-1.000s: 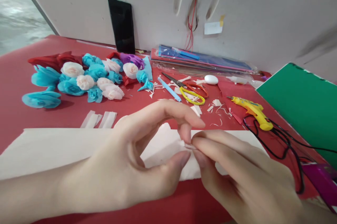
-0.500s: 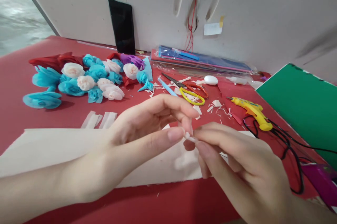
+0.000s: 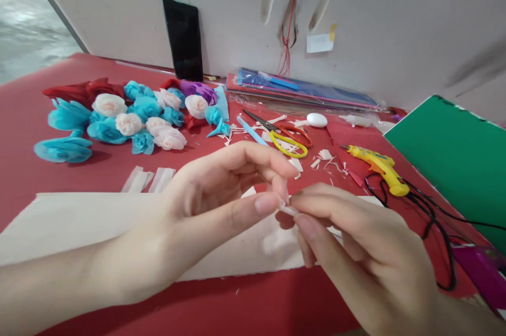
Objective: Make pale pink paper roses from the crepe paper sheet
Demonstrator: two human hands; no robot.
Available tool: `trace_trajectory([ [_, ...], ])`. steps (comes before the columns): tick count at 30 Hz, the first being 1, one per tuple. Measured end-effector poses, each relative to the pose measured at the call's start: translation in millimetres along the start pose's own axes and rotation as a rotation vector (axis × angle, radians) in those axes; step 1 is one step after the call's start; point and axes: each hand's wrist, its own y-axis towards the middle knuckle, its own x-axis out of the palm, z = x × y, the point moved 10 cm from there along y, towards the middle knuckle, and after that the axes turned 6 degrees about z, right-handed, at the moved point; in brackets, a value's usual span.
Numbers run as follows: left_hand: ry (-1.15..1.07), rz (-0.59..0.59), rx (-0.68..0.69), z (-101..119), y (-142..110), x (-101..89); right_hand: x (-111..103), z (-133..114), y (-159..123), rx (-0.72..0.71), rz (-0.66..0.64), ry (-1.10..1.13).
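Between the fingertips of both hands is a small, narrow roll of whitish crepe paper (image 3: 288,210). My left hand (image 3: 213,209) pinches its far end between thumb and a finger, with the index finger arched above. My right hand (image 3: 351,241) grips the near end between thumb and index finger; its other fingers curl underneath. Below the hands lies a wide sheet of cream paper (image 3: 98,220) on the red tabletop (image 3: 221,304). Two small pale paper pieces (image 3: 162,180) rest by the sheet's far edge, just beyond my left hand.
Blue and pale pink paper flowers (image 3: 146,109) cluster at the left. Scissors (image 3: 288,144) lie among paper scraps. A yellow glue gun (image 3: 377,167) with a black cord sits at the right, near a green board (image 3: 454,167). A black phone (image 3: 184,38) leans on the wall behind.
Both hands stay in nearly the same place. My left thumb tip has shifted slightly right over the end of the paper roll.
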Motion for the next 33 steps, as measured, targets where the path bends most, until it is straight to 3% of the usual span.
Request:
trace_trajectory([
  [12, 0.074, 0.021, 0.091, 8.3, 1.6, -2.1, 0.2, 1.8, 2.3, 0.036, -0.023, -0.016],
  [28, 0.091, -0.018, 0.09, 11.0, -1.7, -0.6, -2.2, 2.2, -1.0, 0.034, -0.007, -0.003],
  [33, 0.361, -0.026, 0.273, 22.6, -0.9, 4.1, 2.3, 6.0, 1.5, 0.101, -0.045, 0.064],
])
